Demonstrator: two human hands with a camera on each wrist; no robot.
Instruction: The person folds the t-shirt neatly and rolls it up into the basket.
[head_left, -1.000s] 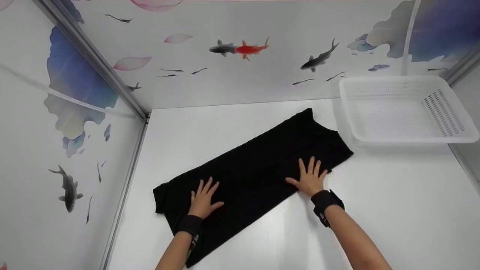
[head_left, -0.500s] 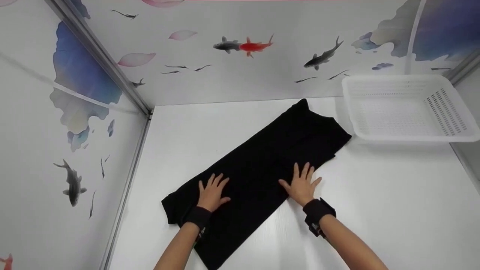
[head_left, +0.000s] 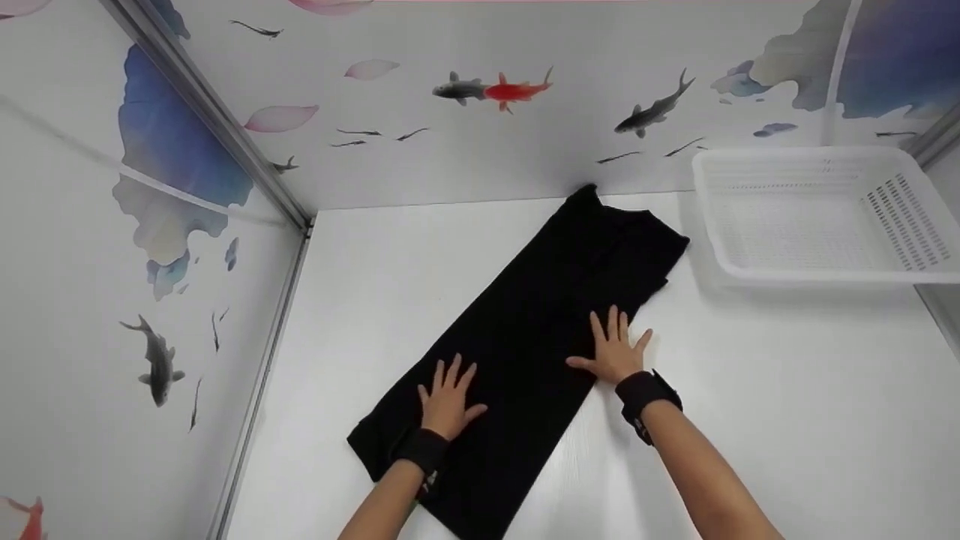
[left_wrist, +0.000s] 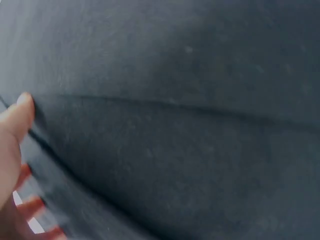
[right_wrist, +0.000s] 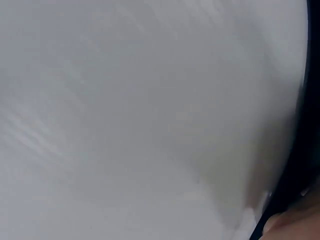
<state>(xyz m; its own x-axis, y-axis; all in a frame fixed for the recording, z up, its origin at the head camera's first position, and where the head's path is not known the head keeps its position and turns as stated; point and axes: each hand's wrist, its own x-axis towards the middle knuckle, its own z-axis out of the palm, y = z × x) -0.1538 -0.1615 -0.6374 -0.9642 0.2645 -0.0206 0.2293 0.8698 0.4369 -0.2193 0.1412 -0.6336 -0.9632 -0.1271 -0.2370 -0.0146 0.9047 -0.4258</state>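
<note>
At the lower centre of the frame, your left hand (head_left: 448, 405) is lying with fingers spread on the black garment (head_left: 517, 330), presumably distributing pressure without gripping. The garment is running diagonally from lower centre to just right of upper centre over the white table (head_left: 757, 382), apparently laid out flat. Right of centre, your right hand (head_left: 619, 356) is straddling its edge, likewise spread, probably steadying that border. At upper right, the white basket (head_left: 832, 276) is standing apart, seemingly out of both hands' way.
</note>
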